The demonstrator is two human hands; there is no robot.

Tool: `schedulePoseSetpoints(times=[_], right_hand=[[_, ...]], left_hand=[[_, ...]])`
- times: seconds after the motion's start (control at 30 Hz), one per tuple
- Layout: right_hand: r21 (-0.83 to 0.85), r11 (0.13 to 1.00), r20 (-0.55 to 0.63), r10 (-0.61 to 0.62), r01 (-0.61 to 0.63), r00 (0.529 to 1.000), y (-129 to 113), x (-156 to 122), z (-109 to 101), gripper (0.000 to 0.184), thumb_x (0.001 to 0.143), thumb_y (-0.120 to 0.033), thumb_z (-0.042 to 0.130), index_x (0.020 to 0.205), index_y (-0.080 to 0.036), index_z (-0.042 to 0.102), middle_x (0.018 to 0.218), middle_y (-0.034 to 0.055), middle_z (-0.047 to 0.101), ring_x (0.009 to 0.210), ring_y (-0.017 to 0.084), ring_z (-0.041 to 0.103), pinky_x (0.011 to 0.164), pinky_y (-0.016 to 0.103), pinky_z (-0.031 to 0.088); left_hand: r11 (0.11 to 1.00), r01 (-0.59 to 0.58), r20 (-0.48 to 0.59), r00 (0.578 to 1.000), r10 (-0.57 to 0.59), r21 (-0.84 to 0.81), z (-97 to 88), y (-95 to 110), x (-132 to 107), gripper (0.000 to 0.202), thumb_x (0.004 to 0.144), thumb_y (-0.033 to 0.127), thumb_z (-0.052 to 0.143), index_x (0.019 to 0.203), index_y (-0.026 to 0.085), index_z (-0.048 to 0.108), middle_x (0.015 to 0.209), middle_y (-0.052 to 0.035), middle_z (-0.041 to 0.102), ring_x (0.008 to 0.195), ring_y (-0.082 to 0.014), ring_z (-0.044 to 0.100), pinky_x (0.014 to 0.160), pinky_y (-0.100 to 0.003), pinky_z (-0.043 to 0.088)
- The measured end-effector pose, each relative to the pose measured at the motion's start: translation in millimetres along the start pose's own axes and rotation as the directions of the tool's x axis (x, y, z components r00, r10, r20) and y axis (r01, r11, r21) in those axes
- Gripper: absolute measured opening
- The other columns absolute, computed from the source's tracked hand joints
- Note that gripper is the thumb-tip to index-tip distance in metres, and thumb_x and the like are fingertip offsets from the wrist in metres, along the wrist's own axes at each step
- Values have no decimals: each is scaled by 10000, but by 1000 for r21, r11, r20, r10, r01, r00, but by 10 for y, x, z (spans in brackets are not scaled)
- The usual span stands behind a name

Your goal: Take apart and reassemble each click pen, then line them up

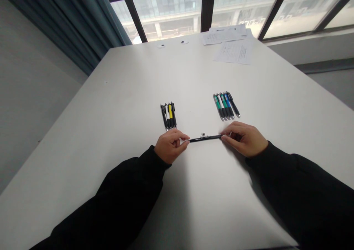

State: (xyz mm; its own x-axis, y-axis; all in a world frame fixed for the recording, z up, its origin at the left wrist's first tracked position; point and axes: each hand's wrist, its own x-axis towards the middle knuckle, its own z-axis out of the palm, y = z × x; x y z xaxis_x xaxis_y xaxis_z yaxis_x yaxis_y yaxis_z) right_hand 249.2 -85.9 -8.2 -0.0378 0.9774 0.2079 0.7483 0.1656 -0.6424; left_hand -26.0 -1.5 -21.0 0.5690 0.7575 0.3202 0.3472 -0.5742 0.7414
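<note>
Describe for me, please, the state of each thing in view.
Left hand: pinching the black pen's left end
Right hand: pinching its right end
Black pen: held crosswise between both
Small metallic piece: lying just beyond it
Four pens: lying side by side
Five pens: lying in a row
Printed sheets: overlapping
Curtain: gathered in folds
</note>
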Motion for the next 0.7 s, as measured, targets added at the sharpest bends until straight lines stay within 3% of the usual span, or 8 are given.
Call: schedulePoseSetpoints(times=[0.5,0.7], right_hand=[[5,1000,4,-7,7,1000,-4,3,0,133,816,-274,637,834,-176,724,773,50,655,563,129,571,578,284,476],[-13,999,10,-30,30,999,-17,8,-15,125,815,-268,634,817,-179,723,754,44,654,584,138,585,584,282,473]], left_hand=[[1000,19,3,1000,-19,-5,-4,35,5,102,820,207,648,824,142,726,746,-28,620,468,-47,433,476,-191,387],[998,-59,34,998,58,23,-15,-8,6,63,777,201,699,815,159,728,696,-13,622,483,-61,445,521,-209,412]])
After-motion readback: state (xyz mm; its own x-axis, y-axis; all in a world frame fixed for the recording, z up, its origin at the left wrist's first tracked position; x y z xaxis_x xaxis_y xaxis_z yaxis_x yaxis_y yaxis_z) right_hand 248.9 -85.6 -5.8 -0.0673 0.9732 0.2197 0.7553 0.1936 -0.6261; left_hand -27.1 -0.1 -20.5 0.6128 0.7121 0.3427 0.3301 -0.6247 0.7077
